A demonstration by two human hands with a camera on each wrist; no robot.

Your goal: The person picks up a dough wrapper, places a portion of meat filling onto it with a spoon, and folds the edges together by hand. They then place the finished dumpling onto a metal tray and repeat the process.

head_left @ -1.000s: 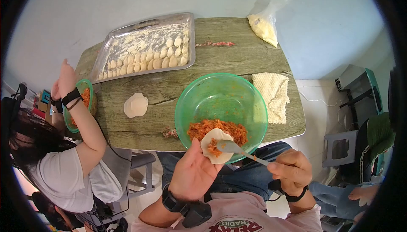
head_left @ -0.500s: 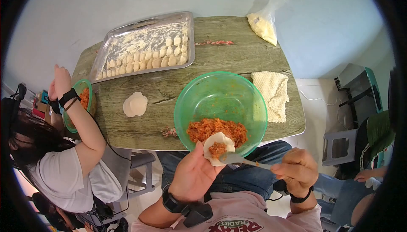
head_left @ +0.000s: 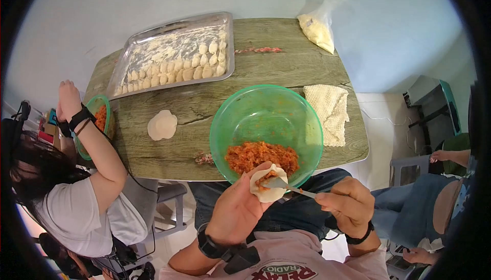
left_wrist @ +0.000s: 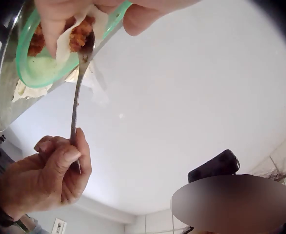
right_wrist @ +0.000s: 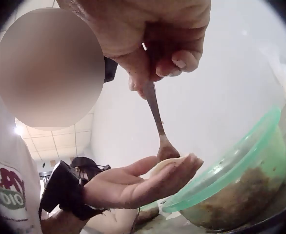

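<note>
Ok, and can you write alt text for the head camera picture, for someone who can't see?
A person's left hand holds a filled dough wrapper by a green bowl of orange filling, while the right hand holds a spoon to it. Farther back on the table, a floury metal tray holds rows of dumplings.

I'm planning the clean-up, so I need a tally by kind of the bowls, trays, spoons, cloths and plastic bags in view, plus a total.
Green bowls: 2 (front bowl, left-side bowl)
Metal tray: 1
Spoon: 1
Cream cloth: 1
Plastic bag: 1
Total: 6
</note>
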